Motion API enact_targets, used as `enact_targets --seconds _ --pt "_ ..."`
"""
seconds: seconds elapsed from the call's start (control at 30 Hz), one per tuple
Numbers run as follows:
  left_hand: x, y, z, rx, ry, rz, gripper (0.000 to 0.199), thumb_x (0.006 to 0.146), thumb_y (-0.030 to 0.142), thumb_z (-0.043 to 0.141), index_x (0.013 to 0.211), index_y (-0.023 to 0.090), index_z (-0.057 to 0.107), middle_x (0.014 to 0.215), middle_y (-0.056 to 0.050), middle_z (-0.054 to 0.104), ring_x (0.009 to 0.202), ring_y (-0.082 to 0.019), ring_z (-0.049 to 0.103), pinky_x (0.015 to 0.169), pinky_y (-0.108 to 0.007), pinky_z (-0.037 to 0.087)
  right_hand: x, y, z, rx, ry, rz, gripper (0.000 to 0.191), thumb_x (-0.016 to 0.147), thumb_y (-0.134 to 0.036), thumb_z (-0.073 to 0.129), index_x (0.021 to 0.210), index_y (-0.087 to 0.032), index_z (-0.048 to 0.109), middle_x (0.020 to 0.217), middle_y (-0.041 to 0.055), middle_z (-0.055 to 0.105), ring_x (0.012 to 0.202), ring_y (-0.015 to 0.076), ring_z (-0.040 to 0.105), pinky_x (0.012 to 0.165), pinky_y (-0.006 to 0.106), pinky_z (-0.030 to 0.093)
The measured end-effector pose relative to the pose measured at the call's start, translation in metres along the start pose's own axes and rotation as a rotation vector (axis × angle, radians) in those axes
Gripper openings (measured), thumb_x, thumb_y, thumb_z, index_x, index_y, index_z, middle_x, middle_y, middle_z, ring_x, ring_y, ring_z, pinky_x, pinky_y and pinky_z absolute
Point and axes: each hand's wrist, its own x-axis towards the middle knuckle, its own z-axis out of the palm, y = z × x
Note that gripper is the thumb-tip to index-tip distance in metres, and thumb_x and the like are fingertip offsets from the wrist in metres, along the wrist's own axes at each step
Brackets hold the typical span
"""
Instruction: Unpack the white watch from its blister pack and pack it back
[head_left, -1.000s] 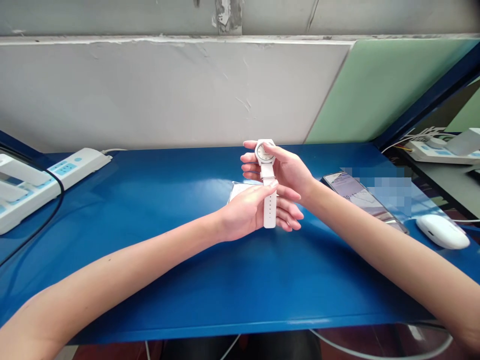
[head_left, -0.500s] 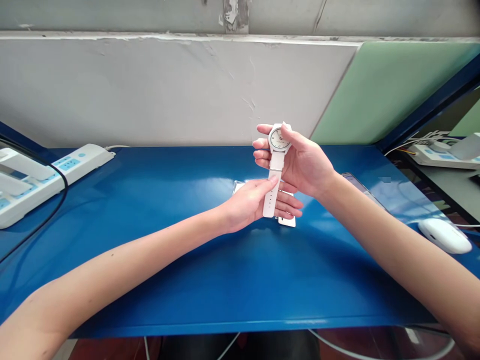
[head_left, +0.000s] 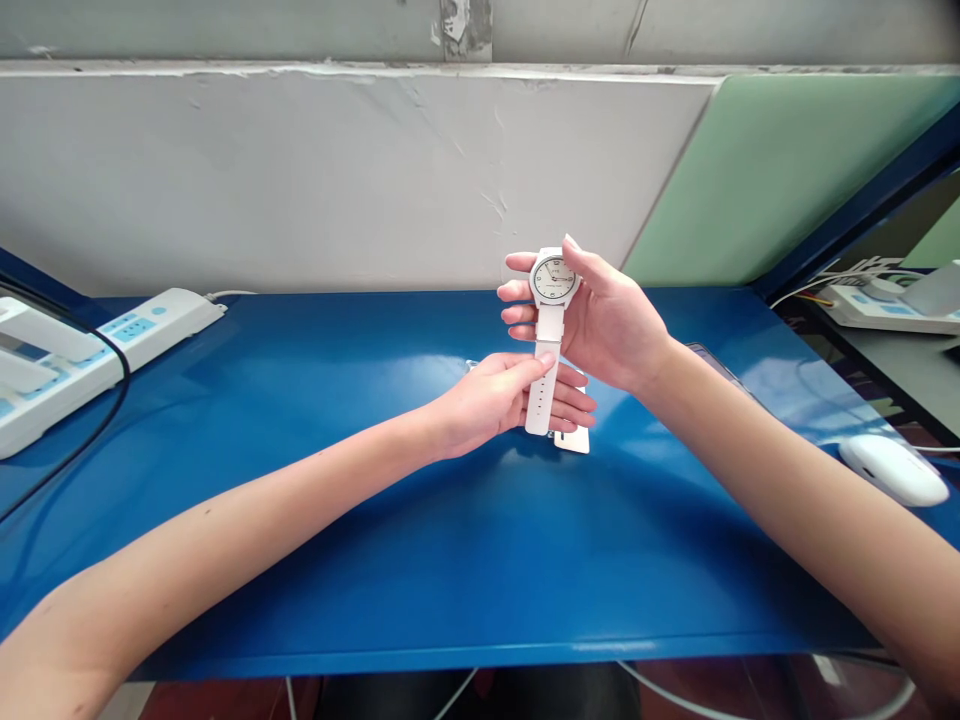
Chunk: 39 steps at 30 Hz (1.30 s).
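1. Right hand (head_left: 611,328) is gripping white watch (head_left: 550,323) by its case (head_left: 553,280), above blue desk (head_left: 360,570).
2. Left hand (head_left: 480,403) is pinching strap (head_left: 539,408).
3. Watch could be slipping if thumbs (head_left: 586,265) are loosening.

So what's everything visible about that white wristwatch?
The white wristwatch has a round, pale dial with dark markings and a rubbery-looking strap with a row of holes. It is held above the blue tabletop, dial toward the camera: the bare right hand grips the dial end, the bare left hand pinches the strap.
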Motion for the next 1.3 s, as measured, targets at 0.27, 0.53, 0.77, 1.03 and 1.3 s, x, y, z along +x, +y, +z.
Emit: enact_targets --seconds 0.27,0.53,0.77,1.03,1.3 --pt "-0.0016 0.0025 0.0005 -0.013 -0.032 -0.022 0.037 0.096 0.04 0.061 0.102 0.004 0.069 0.097 -0.021 0.075 0.087 -0.026 0.074 0.088 -0.043 0.056 0.0005 -0.0006 0.0012 0.009 0.021 0.021 0.044 0.095 -0.06 0.05 0.1 -0.02 0.067 0.087 0.0047 0.075 0.078 0.018 0.072 0.074 0.032 0.06" --pt "-0.0001 0.0014 -0.0013 0.014 -0.019 -0.026 0.035 0.097 0.038 0.058 0.104 0.005 0.069 0.099 -0.021 0.074 0.088 -0.027 0.074 0.089 -0.044 0.056 0.0005 0.0014 0.0 0.008 0.021 0.031 0.045 0.094 -0.061 0.051 0.102 -0.02 0.067 0.084 0.0037 0.074 0.076 0.0185 0.071 0.072 0.034 0.061" --pt "-0.001 0.0031 0.0 0.0 -0.025 -0.033 0.034 0.102 0.033 0.05 0.103 0.005 0.069 0.097 -0.02 0.075 0.086 -0.025 0.074 0.088 -0.043 0.056 0.0 0.0015 0.0003 0.008 0.03 0.034 0.039 0.094 -0.057 0.052 0.101 -0.021 0.067 0.084 0.003 0.074 0.075 0.0176 0.071 0.071 0.033 0.061" --pt "0.0001 0.0007 -0.0008 0.002 -0.006 -0.043 0.033 0.103 0.032 0.047 0.104 0.005 0.067 0.094 -0.018 0.074 0.083 -0.023 0.073 0.086 -0.041 0.056 -0.0003 0.0013 0.0004 -0.015 0.041 0.045 0.037 0.094 -0.055 0.052 0.099 -0.021 0.066 0.085 0.0038 0.074 0.075 0.0181 0.07 0.071 0.033 0.06" --pt "0.0015 -0.0013 -0.0024 -0.005 0.005 -0.038 0.031 0.102 0.032 0.049 0.103 0.007 0.067 0.091 -0.016 0.073 0.081 -0.023 0.072 0.085 -0.04 0.055 0.0016 0.0044 -0.0035 -0.021 0.051 0.049 0.035 0.095 -0.053 0.052 0.101 -0.022 0.065 0.087 0.0035 0.073 0.074 0.0178 0.07 0.067 0.032 0.06"
